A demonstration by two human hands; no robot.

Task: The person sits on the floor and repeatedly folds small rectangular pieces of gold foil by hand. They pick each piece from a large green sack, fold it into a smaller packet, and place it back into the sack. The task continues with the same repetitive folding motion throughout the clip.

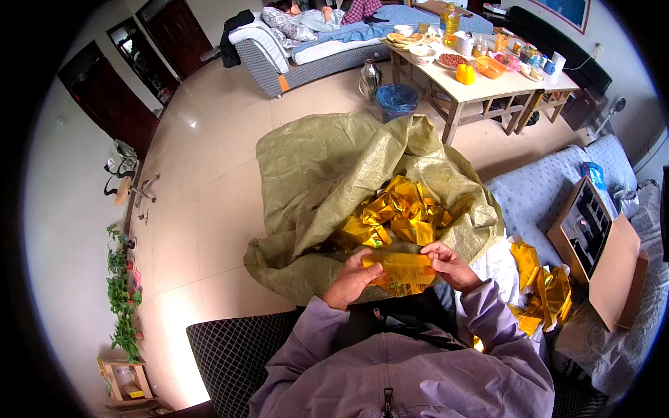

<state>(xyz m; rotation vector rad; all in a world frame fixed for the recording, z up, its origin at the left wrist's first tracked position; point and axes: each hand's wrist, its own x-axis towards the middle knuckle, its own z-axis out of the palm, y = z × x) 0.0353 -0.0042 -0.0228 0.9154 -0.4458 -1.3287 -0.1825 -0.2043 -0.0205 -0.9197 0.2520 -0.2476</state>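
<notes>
Between my two hands is a piece of gold foil paper (401, 267), blurred along its upper part. My left hand (353, 278) grips its left end with the thumb on top. The right end is pinched by the fingers of my right hand (450, 265). Just beyond, a large olive woven sack (334, 157) lies open, with crumpled or folded gold foil pieces (400, 209) inside. More gold foil pieces (549, 292) rest on white material to the right of my right forearm.
An open cardboard box (606, 261) sits on the sofa (528, 183) at right. Beyond the sack stand a blue-lined bin (397, 99), a metal flask (370, 78) and a table (470, 94) with food. A person (319, 18) lies on a bed behind. Potted plants (121, 292) line the left wall.
</notes>
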